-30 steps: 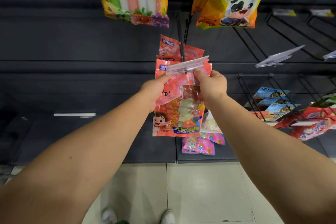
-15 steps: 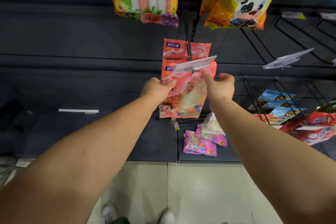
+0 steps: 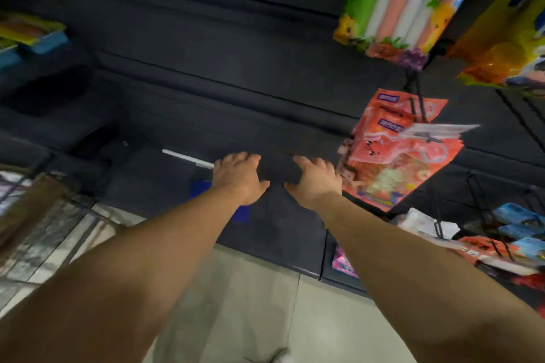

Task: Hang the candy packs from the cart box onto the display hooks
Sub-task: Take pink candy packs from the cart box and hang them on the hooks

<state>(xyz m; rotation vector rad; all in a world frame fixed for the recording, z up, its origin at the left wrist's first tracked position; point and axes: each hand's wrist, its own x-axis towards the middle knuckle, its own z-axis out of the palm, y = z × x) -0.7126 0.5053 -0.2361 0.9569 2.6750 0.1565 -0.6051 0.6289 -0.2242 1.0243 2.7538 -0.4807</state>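
Observation:
Red-orange candy packs [image 3: 395,156] hang from a black display hook [image 3: 417,97] at the right, tilted, with a clear price tag [image 3: 436,130] in front of them. My left hand [image 3: 237,178] and my right hand [image 3: 315,181] are both empty, fingers spread and relaxed, in front of the dark panel to the left of the packs. My right hand is just beside the packs' lower left corner, apart from them. The cart [image 3: 38,215] shows blurred at the left edge; its box cannot be made out.
A striped fruit candy bag [image 3: 404,3] and a yellow bag [image 3: 507,38] hang above at the right. Blue and red packs [image 3: 516,230] sit on wire racks at the lower right. A white hook tag [image 3: 188,158] juts from the dark panel. Tiled floor lies below.
Both hands have let go of the red-orange pack, which now hangs on the hook. The hands moved left and down, and my view swung left toward the cart.

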